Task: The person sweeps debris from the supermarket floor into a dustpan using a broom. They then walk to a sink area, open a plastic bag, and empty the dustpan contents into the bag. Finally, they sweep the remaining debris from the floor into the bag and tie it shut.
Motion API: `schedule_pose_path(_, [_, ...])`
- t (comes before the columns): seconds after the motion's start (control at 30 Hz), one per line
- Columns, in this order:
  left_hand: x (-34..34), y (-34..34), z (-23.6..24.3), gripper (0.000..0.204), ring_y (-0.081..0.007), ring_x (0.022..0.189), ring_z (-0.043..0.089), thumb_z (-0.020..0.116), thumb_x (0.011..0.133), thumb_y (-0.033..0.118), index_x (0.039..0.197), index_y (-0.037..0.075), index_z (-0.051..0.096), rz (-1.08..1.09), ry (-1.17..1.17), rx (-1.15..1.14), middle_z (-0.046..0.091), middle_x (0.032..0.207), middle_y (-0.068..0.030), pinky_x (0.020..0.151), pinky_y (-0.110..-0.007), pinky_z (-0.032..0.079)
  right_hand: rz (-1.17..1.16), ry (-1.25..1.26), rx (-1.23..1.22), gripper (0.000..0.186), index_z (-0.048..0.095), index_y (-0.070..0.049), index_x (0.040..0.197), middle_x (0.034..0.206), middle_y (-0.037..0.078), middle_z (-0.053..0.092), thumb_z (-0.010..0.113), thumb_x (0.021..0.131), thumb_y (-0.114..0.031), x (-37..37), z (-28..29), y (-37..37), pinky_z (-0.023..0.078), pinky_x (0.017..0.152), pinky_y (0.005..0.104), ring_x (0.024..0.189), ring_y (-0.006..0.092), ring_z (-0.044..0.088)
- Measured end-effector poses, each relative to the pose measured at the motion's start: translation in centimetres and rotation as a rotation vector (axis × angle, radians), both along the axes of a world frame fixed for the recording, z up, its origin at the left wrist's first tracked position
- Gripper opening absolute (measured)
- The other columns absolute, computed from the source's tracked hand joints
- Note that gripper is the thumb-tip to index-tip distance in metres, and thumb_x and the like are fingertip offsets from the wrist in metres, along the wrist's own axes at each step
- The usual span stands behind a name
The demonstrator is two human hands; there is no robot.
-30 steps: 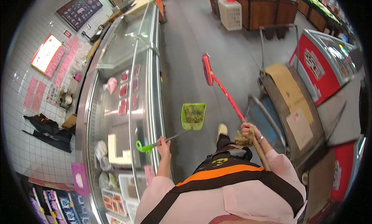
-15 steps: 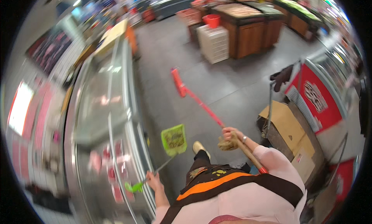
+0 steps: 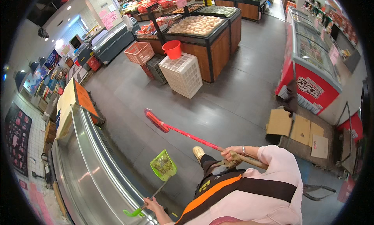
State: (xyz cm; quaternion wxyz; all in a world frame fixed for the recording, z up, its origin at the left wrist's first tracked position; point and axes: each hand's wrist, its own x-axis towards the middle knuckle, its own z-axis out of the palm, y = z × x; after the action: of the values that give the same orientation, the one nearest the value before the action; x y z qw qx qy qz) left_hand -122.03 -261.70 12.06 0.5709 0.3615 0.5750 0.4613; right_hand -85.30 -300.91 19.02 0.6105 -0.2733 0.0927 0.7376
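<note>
My right hand (image 3: 230, 151) is wrapped round the stick of a red broom (image 3: 194, 138). The broom's bristled head (image 3: 156, 121) points forward and left, over the grey floor. A tan, crumpled, cloth-like thing (image 3: 235, 157) is bunched at the same hand, and a whitish translucent piece (image 3: 220, 169) hangs below it. At lower left, my left hand (image 3: 153, 205) grips the thin metal handle of a bright green dustpan (image 3: 163, 165). Brownish debris lies in its pan. The handle's green end (image 3: 133, 213) sticks out past my left hand, over the display case's edge.
Along my left runs a long glass-topped display case (image 3: 93, 162). Ahead stand a white crate (image 3: 180, 75) topped by a red bucket (image 3: 172, 49), and a wooden egg stand (image 3: 206, 53). To the right are a flat cart with cardboard (image 3: 302, 131) and a red chest freezer (image 3: 311, 82).
My view has swung to the right. The broom's head now lies farther left and lower in the picture. The dustpan has shifted slightly left and down, and both hands keep their grips.
</note>
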Motion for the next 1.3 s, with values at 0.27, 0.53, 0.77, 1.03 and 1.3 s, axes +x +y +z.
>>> schedule_pose_path(0.27, [15.6,22.5,0.5,0.044,-0.0246,0.092,0.051,0.051,0.092,0.041,0.105,-0.001,0.045,0.156,0.005,-0.046,0.045,0.106,-0.015,0.079,-0.035,0.049,0.128,-0.06,0.041,0.021,0.041,-0.016,0.075,0.053,-0.01,0.036,0.049,0.094,-0.018,22.4,1.4,30.4,0.031,0.04,0.0204,0.044,0.0034,0.035])
schedule_pose_path(0.53, [25.9,47.5,-3.1,0.044,-0.028,0.073,0.053,0.072,0.074,0.04,0.094,0.005,0.054,-0.323,0.904,0.503,0.057,0.082,-0.0137,0.067,-0.04,0.045,0.188,-0.252,0.203,0.013,0.043,-0.016,0.087,0.053,-0.01,0.034,0.054,0.092,-0.021,40.6,5.0,64.4,0.03,0.038,0.0211,0.041,0.0028,0.032])
schedule_pose_path(0.77, [42.8,72.9,1.7,0.024,-0.0245,0.081,0.052,0.063,0.085,0.019,0.096,0.0,0.054,-0.176,0.582,0.29,0.055,0.089,-0.0136,0.069,-0.039,0.045,0.346,-0.647,0.424,0.018,0.049,-0.01,0.085,0.069,-0.001,0.051,0.063,0.082,-0.02,50.9,11.7,85.8,0.042,0.059,0.0224,0.062,0.0081,0.051])
schedule_pose_path(1.03, [60.0,102.1,0.6,0.04,-0.023,0.111,0.047,0.054,0.092,0.031,0.119,0.002,0.046,0.099,-0.053,0.02,0.046,0.119,-0.0125,0.094,-0.041,0.046,0.172,-1.129,-0.333,0.024,0.055,-0.007,0.098,0.07,0.003,0.053,0.061,0.077,-0.015,68.4,7.9,111.8,0.042,0.044,0.0262,0.057,0.0118,0.05])
schedule_pose_path(1.3, [74.8,123.4,0.9,0.024,-0.0137,0.09,0.051,0.055,0.092,0.032,0.096,0.008,0.048,0.167,-0.135,-0.024,0.05,0.096,-0.0029,0.085,-0.034,0.049,0.246,-1.201,-0.147,0.017,0.06,-0.004,0.088,0.066,-0.002,0.05,0.063,0.072,-0.009,86.3,-2.6,136.8,0.036,0.052,0.0229,0.057,0.0063,0.045])
